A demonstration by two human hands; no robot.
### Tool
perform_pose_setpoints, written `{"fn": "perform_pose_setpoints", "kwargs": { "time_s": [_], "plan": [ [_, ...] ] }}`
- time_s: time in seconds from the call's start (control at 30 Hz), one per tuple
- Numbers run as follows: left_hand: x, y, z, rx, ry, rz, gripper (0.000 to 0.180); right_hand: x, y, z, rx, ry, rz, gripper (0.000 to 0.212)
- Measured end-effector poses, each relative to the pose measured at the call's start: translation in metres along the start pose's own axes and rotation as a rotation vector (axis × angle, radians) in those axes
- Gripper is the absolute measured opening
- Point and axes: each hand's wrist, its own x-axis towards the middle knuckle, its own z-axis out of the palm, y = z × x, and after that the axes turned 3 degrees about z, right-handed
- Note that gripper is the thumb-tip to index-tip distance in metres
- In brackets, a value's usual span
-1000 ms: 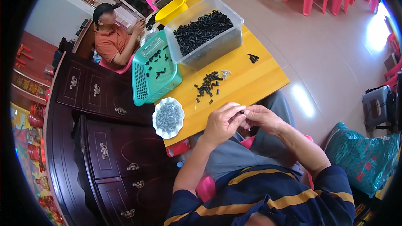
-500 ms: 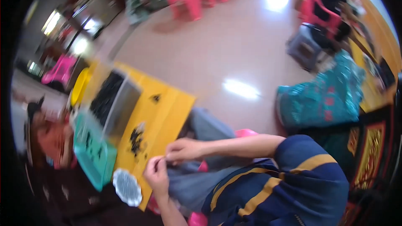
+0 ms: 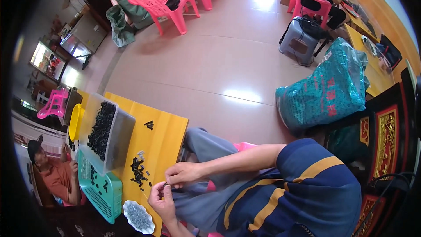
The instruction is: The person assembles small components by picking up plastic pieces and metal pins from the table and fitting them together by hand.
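Note:
Over my lap, at the table's edge, my two hands meet. My left hand (image 3: pixel 161 200) is closed, with a small dark piece (image 3: pixel 166 184) between thumb and fingertips. The fingers of my right hand (image 3: pixel 183 174) pinch together right at that piece; whatever they grip is hidden. A loose pile of small black parts (image 3: pixel 138 170) lies on the yellow table (image 3: pixel 164 134) beside my hands. Nearer to me, a white scalloped dish (image 3: pixel 152 227) holds many small clear or silvery pieces. Several black parts (image 3: pixel 149 125) form a separate little group farther along the tabletop.
A clear plastic bin (image 3: pixel 123 132) full of black parts stands by a green perforated basket (image 3: pixel 115 199) and a yellow basin (image 3: pixel 76 120). Another person (image 3: pixel 59 175) sits across the table. A large teal sack (image 3: pixel 315 98), grey stool (image 3: pixel 298 39) and pink chair (image 3: pixel 169 11) stand on the floor.
The view has shifted slightly and sharpened from a blur. Both hands stay together at the table's edge, their fingers still closed near each other.

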Motion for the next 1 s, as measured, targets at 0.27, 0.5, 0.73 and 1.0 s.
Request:
{"fn": "perform_pose_setpoints", "kwargs": {
  "time_s": [0.27, 0.5, 0.73, 1.0],
  "plan": [
    [-0.002, 0.000, 0.002, 0.088, 0.044, 0.036, 0.011, -0.008, -0.009, 0.004, 0.017, -0.025, 0.045, 0.026],
    [-0.002, -0.003, 0.006, 0.072, 0.059, 0.093, 0.010, -0.009, -0.003, -0.001, 0.069, -0.075, 0.040, 0.027],
    [-0.010, -0.005, -0.034, -0.198, 0.041, -0.186, 0.006, -0.006, -0.003, 0.014, -0.078, -0.102, 0.062, 0.030],
    [0.008, -0.025, -0.113, 0.301, -0.050, -0.262, 0.009, -0.016, -0.001, -0.004, -0.050, -0.133, 0.152, 0.019]
  ]
}}
